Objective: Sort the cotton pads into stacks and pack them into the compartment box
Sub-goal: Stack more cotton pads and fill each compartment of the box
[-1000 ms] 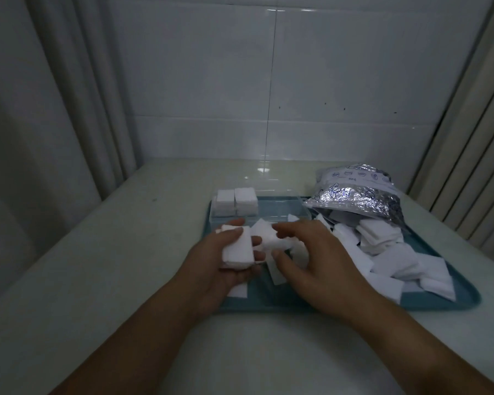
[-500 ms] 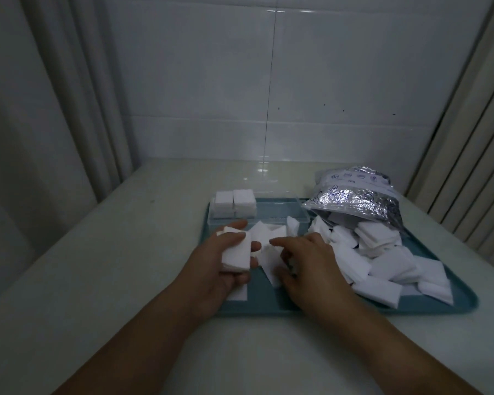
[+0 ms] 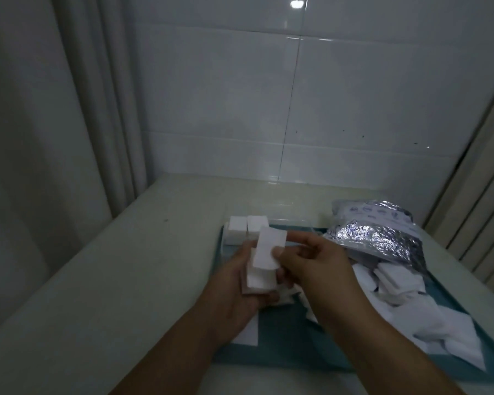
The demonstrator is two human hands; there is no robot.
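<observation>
A small stack of cotton pads (image 3: 258, 277) is gripped in the left hand (image 3: 234, 297) over the tray's (image 3: 285, 349) left edge; a single pad (image 3: 268, 248) is pinched by the right hand (image 3: 311, 263). Pads are judged light, soft and easily splayed; grasping by opposite edges is advised.

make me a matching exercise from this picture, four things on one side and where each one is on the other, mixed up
Things:
1. single white cotton pad
2. small stack of white cotton pads
3. crinkled silver foil bag
4. two neat white pad stacks in the clear compartment box

Places:
A. lying at the tray's far right, mouth toward the loose pads
B. pinched in the right hand
C. at the far left end of the teal tray
D. gripped in the left hand

Pairs: 1-B, 2-D, 3-A, 4-C
</observation>
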